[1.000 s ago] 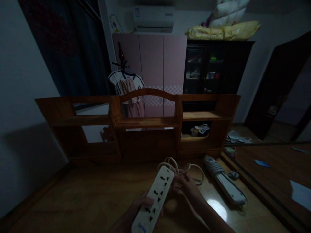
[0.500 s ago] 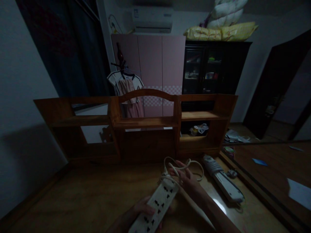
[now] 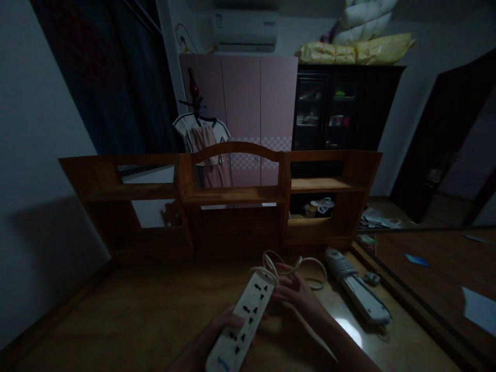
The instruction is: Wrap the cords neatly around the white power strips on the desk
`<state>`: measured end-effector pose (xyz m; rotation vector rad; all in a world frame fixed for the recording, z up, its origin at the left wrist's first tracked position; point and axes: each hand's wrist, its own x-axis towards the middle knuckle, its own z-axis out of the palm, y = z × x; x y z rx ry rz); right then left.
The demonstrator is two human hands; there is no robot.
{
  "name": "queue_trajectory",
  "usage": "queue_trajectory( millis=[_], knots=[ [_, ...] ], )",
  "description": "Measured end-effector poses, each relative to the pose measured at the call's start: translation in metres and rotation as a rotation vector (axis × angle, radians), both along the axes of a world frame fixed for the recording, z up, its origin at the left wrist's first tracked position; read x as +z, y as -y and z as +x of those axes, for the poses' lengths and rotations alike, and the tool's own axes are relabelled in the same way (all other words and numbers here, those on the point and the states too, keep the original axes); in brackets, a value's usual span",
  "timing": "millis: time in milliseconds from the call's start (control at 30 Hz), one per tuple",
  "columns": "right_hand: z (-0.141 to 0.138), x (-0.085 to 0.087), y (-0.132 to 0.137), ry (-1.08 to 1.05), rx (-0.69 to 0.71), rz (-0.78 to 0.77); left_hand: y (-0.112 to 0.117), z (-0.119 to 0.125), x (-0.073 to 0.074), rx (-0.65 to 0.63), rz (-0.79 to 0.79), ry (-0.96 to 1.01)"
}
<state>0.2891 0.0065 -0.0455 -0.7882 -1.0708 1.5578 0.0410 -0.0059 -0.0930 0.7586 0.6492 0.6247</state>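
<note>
A white power strip point(image 3: 248, 310) with several sockets lies tilted in my left hand point(image 3: 225, 328), the thumb on its top face and fingers beneath. My right hand point(image 3: 296, 292) is at the strip's far end, its fingers closed around the white cord point(image 3: 271, 263). Loops of that cord circle the strip's end and spread on the desk beyond; a length hangs back beneath my right forearm. A second power strip point(image 3: 362, 297), its grey cord wound about one end, rests on the desk to the right.
A wooden shelf unit point(image 3: 236, 195) stands along the back of the wooden desk point(image 3: 155, 305). A raised edge point(image 3: 403, 305) runs down the right side. Beyond it, papers point(image 3: 478, 307) lie on a brown surface. A wall point(image 3: 34, 227) borders the left.
My right hand has drawn lower and closer to the strip's end, its fingers more curled. The strip has tipped more upright, and the cord loops have shifted around its end.
</note>
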Motion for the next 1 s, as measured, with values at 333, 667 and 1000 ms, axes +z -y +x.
queue_trajectory(
  millis=[333, 667, 1000],
  knots=[
    [-0.002, -0.029, -0.016, 0.027, -0.048, -0.025, 0.0, -0.003, -0.001, -0.031, -0.016, -0.023],
    [0.004, -0.025, -0.016, 0.083, -0.035, -0.037, 0.004, -0.003, 0.008, -0.026, 0.015, 0.001],
    [0.003, -0.04, -0.022, 0.114, -0.072, -0.067, 0.002, -0.002, 0.005, -0.047, 0.02, -0.011]
  ],
)
